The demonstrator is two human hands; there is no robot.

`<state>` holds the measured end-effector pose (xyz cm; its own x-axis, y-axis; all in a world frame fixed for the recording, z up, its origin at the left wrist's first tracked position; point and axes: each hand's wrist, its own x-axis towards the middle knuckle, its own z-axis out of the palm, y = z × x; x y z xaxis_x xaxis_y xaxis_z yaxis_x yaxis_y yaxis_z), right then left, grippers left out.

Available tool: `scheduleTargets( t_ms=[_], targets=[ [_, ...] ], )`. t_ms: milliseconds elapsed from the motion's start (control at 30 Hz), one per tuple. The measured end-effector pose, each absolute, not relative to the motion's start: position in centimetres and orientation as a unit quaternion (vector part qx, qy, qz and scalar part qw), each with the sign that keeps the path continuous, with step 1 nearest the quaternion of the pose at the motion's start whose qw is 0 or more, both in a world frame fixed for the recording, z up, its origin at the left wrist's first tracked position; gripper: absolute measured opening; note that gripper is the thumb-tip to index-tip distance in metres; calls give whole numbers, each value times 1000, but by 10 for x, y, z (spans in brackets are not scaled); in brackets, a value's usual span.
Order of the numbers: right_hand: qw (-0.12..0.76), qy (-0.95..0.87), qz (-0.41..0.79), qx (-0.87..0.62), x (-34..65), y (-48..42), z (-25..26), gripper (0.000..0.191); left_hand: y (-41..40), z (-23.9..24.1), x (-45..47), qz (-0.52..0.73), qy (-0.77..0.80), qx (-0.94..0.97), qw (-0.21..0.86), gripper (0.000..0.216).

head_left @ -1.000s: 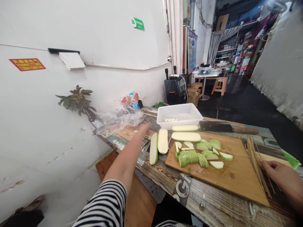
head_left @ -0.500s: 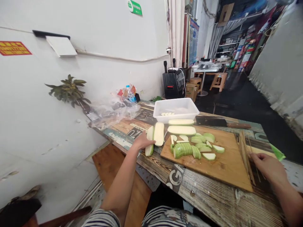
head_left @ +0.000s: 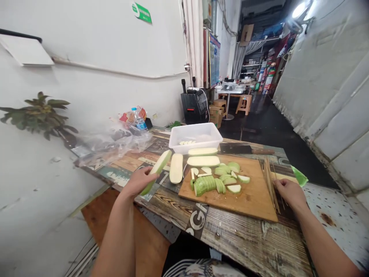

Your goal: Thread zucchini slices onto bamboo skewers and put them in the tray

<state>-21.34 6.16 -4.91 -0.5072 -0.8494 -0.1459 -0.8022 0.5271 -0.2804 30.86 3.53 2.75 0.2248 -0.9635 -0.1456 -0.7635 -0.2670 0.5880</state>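
Note:
My left hand [head_left: 138,181] grips a long green squash quarter [head_left: 158,166] and holds it tilted above the table's left side. A second quarter [head_left: 176,173] lies flat beside the wooden cutting board [head_left: 248,200]. On the board sit two more long pieces [head_left: 203,161] and a pile of green slices [head_left: 209,184]. My right hand [head_left: 290,192] rests with curled fingers on a bundle of bamboo skewers [head_left: 269,181] at the board's right edge.
A white plastic tub [head_left: 196,132] with a few slices stands behind the board, and a cleaver [head_left: 240,149] lies to its right. Crumpled clear plastic bags and a water bottle [head_left: 140,122] sit at the back left by the wall. A green scrap [head_left: 300,177] lies far right.
My left hand came back from the plastic bags, took hold of the leftmost squash quarter and lifted it off the table. My right hand stayed on the skewers.

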Motion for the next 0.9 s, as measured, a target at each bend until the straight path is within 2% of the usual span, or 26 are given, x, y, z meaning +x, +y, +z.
scheduleTargets(
  t_ms=[200,400,633,900],
  targets=[
    [136,863,-111,-473,-211,65,-50,33,-46,30,163,-253,-680,644,240,31],
    [135,863,-127,-470,-207,73,-50,37,-105,24,18,-136,-891,429,57,54],
    [142,862,-140,-467,-221,69,-66,36,-148,-6,-18,-112,-905,407,-58,53],
    [140,862,-124,-471,-240,63,-95,41,-176,-42,-30,-146,-896,400,-125,70]
  ],
)
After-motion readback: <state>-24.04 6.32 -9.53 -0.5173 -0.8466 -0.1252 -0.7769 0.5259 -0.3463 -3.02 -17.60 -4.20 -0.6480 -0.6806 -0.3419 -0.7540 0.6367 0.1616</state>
